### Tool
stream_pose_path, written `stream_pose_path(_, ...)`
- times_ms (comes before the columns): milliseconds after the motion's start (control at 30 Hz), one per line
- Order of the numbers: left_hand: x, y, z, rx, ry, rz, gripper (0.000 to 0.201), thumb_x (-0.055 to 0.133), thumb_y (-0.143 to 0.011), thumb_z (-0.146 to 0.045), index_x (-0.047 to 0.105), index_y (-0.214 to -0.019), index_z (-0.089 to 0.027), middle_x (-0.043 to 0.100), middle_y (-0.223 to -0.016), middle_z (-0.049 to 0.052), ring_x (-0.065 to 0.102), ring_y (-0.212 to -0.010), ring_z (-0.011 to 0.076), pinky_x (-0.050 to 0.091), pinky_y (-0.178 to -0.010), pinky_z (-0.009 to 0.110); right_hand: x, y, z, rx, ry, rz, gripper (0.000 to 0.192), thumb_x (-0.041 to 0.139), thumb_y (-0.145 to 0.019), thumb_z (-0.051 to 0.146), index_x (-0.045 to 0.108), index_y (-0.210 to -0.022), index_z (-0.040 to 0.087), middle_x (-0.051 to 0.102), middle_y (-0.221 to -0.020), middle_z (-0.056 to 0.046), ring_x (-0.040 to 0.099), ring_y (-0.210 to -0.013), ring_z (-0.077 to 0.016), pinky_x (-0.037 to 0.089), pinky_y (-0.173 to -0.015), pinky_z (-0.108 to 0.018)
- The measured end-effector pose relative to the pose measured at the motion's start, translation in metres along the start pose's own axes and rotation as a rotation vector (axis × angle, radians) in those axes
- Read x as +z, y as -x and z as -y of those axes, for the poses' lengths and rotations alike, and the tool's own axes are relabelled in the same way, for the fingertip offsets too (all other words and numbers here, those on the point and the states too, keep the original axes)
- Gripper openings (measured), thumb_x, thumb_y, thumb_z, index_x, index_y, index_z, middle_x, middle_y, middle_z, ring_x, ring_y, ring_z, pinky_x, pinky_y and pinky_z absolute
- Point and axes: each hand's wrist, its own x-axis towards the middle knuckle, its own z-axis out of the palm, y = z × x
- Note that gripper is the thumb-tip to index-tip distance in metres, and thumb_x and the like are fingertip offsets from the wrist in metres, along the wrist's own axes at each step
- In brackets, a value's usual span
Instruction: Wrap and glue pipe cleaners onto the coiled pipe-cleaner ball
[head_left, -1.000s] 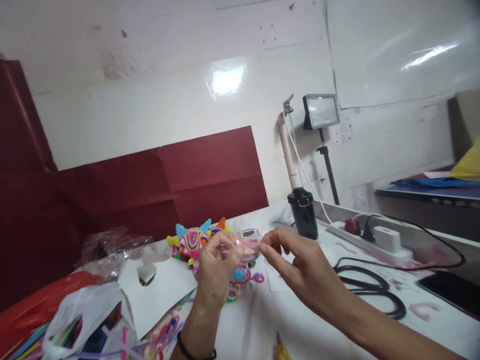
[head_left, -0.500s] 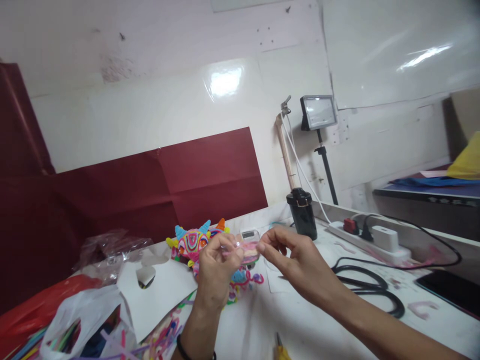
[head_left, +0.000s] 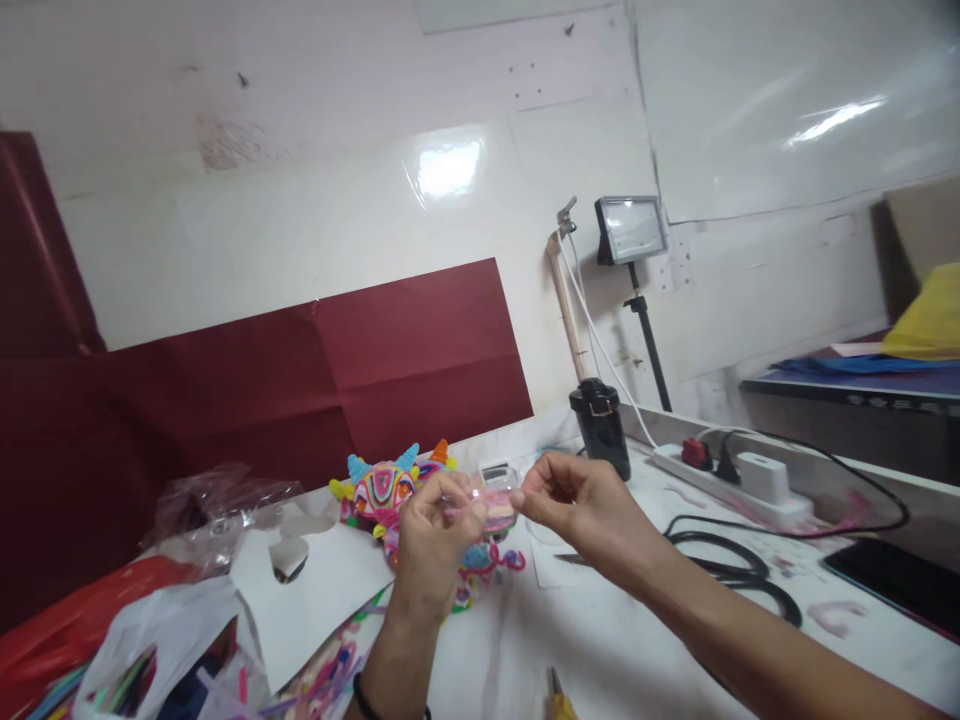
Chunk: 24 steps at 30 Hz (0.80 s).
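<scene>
pink strip between both hands, unlabelled

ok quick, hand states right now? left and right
Left hand: closed, fingers pinching one end of a pink pipe cleaner.
Right hand: closed, fingers pinching the other end of the same pipe cleaner.

Bare table nr front; toy, cables crowd rest.
</scene>
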Motion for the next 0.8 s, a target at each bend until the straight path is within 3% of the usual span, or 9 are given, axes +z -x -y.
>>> stream_pose_path(100, -0.001, 0.0, 0.0, -0.04, 0.011, 0.009, 0.02, 0.072, -0.058, -0.018, 0.053, -0.053, -0.017, 0.053, -0.071, 0.0, 0.05, -0.072, 0.0155, 0.04, -0.066, 0.026, -0.003, -0.003, -0.002, -0.019, 0.009, -0.03, 0.02, 0.069, -0.066, 0.026, 0.052, -0.075, 0.02, 0.047, -0.06, 0.007, 0.044, -0.055, -0.0112, 0.035, -0.053, -0.025)
stream_pose_path(200, -0.001, -0.001, 0.0, -0.075, 0.044, 0.035, 0.023, 0.073, -0.058, -0.019, 0.051, -0.052, -0.017, 0.052, -0.067, 0.0, 0.049, -0.069, 0.0147, 0.04, -0.065, 0.026, -0.007, -0.009, 0.001, -0.059, 0.081, -0.026, 0.032, 0.071, -0.063, 0.023, 0.052, -0.088, 0.02, 0.057, -0.083, 0.0, 0.054, -0.078, -0.0166, 0.041, -0.066, -0.029)
stream_pose_path(300, -0.003, -0.003, 0.003, -0.111, 0.058, 0.05, 0.025, 0.072, -0.058, -0.019, 0.048, -0.052, -0.017, 0.052, -0.064, -0.001, 0.047, -0.066, 0.0134, 0.038, -0.061, 0.025, -0.011, -0.017, 0.006, -0.066, 0.096, 0.07, 0.039, 0.072, -0.062, 0.019, 0.05, -0.094, 0.021, 0.062, -0.102, -0.005, 0.055, -0.098, -0.0211, 0.042, -0.075, -0.032)
stream_pose_path(500, -0.006, -0.005, 0.009, -0.231, 0.112, 0.064, 0.029, 0.072, -0.058, -0.022, 0.045, -0.052, -0.018, 0.046, -0.056, -0.004, 0.041, -0.054, 0.0092, 0.032, -0.052, 0.022, -0.014, -0.027, 0.005, 0.078, -0.18, 0.328, 0.047, 0.07, -0.06, 0.016, 0.044, -0.099, 0.021, 0.066, -0.08, 0.001, 0.059, -0.062, -0.0137, 0.044, -0.06, -0.029)
stream_pose_path(633, -0.005, -0.005, 0.01, -0.285, 0.1, 0.021, 0.032, 0.074, -0.055, -0.024, 0.044, -0.051, -0.018, 0.044, -0.05, -0.006, 0.037, -0.048, 0.0074, 0.028, -0.047, 0.02, -0.012, -0.029, 0.001, 0.107, -0.266, 0.368, 0.044, 0.067, -0.059, 0.012, 0.045, -0.096, 0.022, 0.062, -0.063, 0.007, 0.059, -0.057, -0.0137, 0.043, -0.06, -0.029)
stream_pose_path(800, 0.0, -0.004, 0.01, -0.333, 0.093, -0.026, 0.034, 0.076, -0.051, -0.023, 0.043, -0.049, -0.018, 0.044, -0.046, -0.006, 0.038, -0.047, 0.0064, 0.031, -0.047, 0.019, -0.013, -0.032, -0.007, 0.137, -0.323, 0.391, 0.043, 0.062, -0.057, 0.008, 0.044, -0.093, 0.022, 0.063, -0.06, 0.008, 0.056, -0.054, -0.0125, 0.041, -0.059, -0.027)
